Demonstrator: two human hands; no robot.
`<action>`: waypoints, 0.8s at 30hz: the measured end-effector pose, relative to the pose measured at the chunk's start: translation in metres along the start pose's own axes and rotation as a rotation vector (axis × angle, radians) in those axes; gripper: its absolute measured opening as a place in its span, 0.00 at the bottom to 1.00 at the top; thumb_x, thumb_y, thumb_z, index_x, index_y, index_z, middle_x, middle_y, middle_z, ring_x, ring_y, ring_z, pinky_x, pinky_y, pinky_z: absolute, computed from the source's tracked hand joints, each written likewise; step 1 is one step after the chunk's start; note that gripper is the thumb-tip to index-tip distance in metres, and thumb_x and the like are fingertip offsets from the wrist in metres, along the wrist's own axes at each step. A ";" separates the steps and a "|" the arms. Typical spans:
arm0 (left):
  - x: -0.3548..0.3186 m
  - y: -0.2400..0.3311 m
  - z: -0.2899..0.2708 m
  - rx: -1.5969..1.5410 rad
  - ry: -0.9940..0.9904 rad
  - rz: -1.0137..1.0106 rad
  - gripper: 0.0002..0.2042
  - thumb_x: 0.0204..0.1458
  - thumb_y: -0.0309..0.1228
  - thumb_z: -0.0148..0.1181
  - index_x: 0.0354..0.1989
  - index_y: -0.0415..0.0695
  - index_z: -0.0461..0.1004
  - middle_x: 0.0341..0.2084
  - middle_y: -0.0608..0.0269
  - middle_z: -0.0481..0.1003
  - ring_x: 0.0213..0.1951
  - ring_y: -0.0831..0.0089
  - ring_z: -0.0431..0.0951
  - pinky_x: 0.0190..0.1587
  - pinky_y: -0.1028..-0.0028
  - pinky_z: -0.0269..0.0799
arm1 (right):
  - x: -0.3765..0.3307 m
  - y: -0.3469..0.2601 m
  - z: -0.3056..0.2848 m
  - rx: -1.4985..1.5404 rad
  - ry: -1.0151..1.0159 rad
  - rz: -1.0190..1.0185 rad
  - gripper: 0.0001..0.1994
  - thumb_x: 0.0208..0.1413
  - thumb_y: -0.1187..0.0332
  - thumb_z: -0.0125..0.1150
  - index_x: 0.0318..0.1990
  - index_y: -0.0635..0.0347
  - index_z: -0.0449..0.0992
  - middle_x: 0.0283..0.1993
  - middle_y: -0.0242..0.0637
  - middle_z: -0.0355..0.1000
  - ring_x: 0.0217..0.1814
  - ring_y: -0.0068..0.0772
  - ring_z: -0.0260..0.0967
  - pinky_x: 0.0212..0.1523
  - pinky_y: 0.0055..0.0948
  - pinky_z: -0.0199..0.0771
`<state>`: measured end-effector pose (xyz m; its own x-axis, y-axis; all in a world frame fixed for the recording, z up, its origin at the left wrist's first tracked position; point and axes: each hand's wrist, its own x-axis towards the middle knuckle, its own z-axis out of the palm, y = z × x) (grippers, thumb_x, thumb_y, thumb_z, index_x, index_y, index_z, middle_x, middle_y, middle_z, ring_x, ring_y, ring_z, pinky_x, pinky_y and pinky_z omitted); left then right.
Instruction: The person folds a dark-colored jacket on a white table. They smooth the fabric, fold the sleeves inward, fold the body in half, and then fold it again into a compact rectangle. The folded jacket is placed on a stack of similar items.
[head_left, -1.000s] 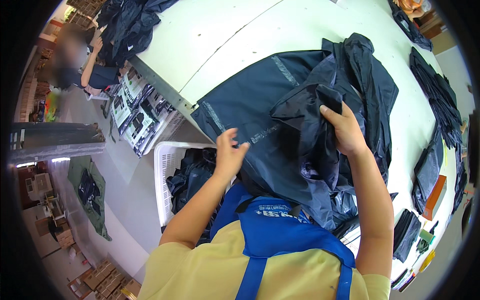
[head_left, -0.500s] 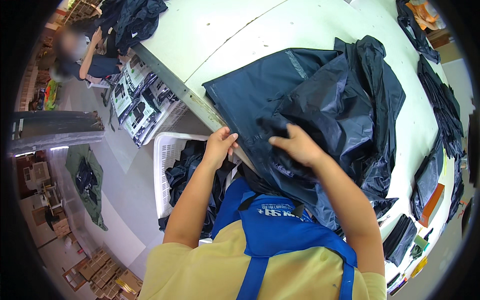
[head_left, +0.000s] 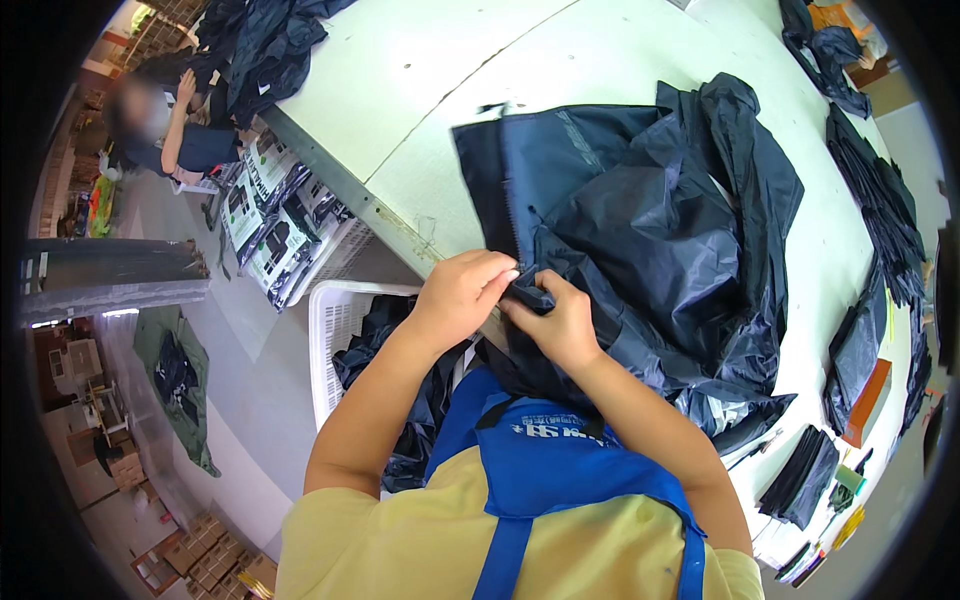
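Note:
A dark navy rain jacket (head_left: pixel 640 210) of shiny thin fabric lies bunched on the white table in front of me. Along its left edge runs a zip (head_left: pixel 514 200), with that edge turned back. My left hand (head_left: pixel 463 298) pinches the jacket's edge near the table's corner, thumb and fingers together. Right beside it, my right hand (head_left: pixel 556 318) is closed on a fold of the same edge, the thumb pointing toward the left hand. The two hands almost touch. Whatever lies under the fingertips is hidden.
Below the white table's (head_left: pixel 420 160) left edge stands a white plastic basket (head_left: pixel 322 345) of dark garments. Beyond it are packaged garments (head_left: pixel 272 215) stacked on a crate. A co-worker (head_left: pixel 190 140) sits at the far left. Folded dark garments (head_left: pixel 800 478) lie at the right.
My right hand has moved left and closed on the jacket's edge beside my left hand, which has shifted slightly right. The left edge is now turned back, showing the zip.

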<state>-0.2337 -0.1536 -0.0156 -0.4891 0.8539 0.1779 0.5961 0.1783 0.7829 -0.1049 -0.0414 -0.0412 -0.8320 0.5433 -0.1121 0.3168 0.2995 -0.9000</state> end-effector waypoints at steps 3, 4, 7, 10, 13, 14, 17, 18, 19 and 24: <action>0.013 0.011 -0.006 0.113 0.117 0.087 0.05 0.50 0.22 0.58 0.35 0.38 0.75 0.29 0.52 0.76 0.32 0.56 0.78 0.35 0.67 0.73 | 0.002 0.006 -0.012 -0.001 -0.087 -0.070 0.12 0.39 0.72 0.66 0.34 0.65 0.74 0.32 0.52 0.72 0.36 0.54 0.72 0.35 0.36 0.72; 0.021 0.012 -0.014 0.166 0.197 0.100 0.05 0.51 0.23 0.58 0.36 0.39 0.76 0.29 0.52 0.77 0.32 0.56 0.77 0.34 0.67 0.73 | -0.004 0.005 -0.018 -0.011 -0.158 -0.065 0.12 0.39 0.74 0.65 0.35 0.65 0.74 0.32 0.51 0.73 0.36 0.54 0.72 0.36 0.36 0.72; 0.041 0.029 -0.020 0.184 0.278 0.202 0.06 0.47 0.20 0.62 0.35 0.39 0.76 0.31 0.55 0.77 0.30 0.62 0.78 0.34 0.71 0.74 | -0.015 -0.004 -0.036 0.060 -0.218 -0.040 0.12 0.42 0.73 0.66 0.37 0.65 0.75 0.33 0.50 0.73 0.36 0.48 0.74 0.37 0.34 0.72; 0.050 0.042 -0.019 0.145 0.310 0.322 0.07 0.44 0.17 0.63 0.32 0.38 0.74 0.35 0.55 0.77 0.31 0.64 0.78 0.34 0.72 0.75 | -0.017 -0.007 -0.061 0.068 -0.334 0.017 0.13 0.46 0.71 0.65 0.40 0.67 0.74 0.36 0.51 0.74 0.38 0.40 0.74 0.42 0.31 0.71; 0.058 0.053 -0.026 0.162 0.216 0.522 0.07 0.44 0.16 0.63 0.29 0.38 0.71 0.39 0.54 0.77 0.33 0.64 0.78 0.35 0.72 0.75 | -0.015 -0.009 -0.098 0.327 -0.382 0.087 0.14 0.50 0.70 0.65 0.42 0.67 0.74 0.40 0.39 0.73 0.43 0.28 0.69 0.49 0.26 0.66; 0.060 0.051 -0.027 0.160 0.120 0.599 0.09 0.44 0.15 0.61 0.28 0.38 0.67 0.40 0.52 0.76 0.35 0.63 0.78 0.36 0.72 0.75 | -0.012 -0.019 -0.112 0.332 -0.400 0.146 0.11 0.51 0.72 0.63 0.42 0.65 0.75 0.37 0.33 0.72 0.43 0.23 0.68 0.49 0.24 0.66; 0.066 0.061 -0.021 0.214 -0.012 0.632 0.10 0.44 0.15 0.60 0.32 0.38 0.67 0.40 0.52 0.76 0.35 0.61 0.78 0.37 0.71 0.76 | -0.007 -0.028 -0.133 0.419 -0.236 0.068 0.04 0.55 0.75 0.60 0.37 0.64 0.76 0.32 0.29 0.72 0.39 0.19 0.68 0.44 0.20 0.66; 0.067 0.064 -0.015 0.197 0.001 0.629 0.11 0.43 0.15 0.60 0.34 0.37 0.66 0.38 0.53 0.76 0.34 0.60 0.77 0.35 0.70 0.75 | -0.008 -0.034 -0.138 0.436 -0.175 0.047 0.03 0.55 0.74 0.61 0.36 0.63 0.76 0.31 0.29 0.73 0.38 0.19 0.69 0.43 0.20 0.67; 0.067 0.067 -0.012 0.185 -0.014 0.633 0.11 0.43 0.15 0.61 0.34 0.37 0.66 0.38 0.53 0.76 0.34 0.60 0.77 0.35 0.70 0.75 | -0.007 -0.037 -0.140 0.467 -0.135 0.033 0.04 0.55 0.74 0.60 0.36 0.63 0.76 0.32 0.30 0.73 0.38 0.19 0.69 0.42 0.20 0.67; 0.060 0.084 0.006 0.080 -0.052 0.627 0.13 0.42 0.16 0.63 0.34 0.37 0.67 0.35 0.56 0.76 0.31 0.61 0.76 0.32 0.69 0.73 | -0.016 -0.041 -0.141 0.590 0.042 0.081 0.04 0.54 0.74 0.62 0.35 0.64 0.76 0.32 0.29 0.73 0.37 0.20 0.69 0.42 0.20 0.67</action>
<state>-0.2091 -0.0850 0.0574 -0.0015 0.8303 0.5572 0.8063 -0.3287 0.4919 -0.0404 0.0477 0.0568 -0.7929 0.5808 -0.1843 0.0622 -0.2238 -0.9727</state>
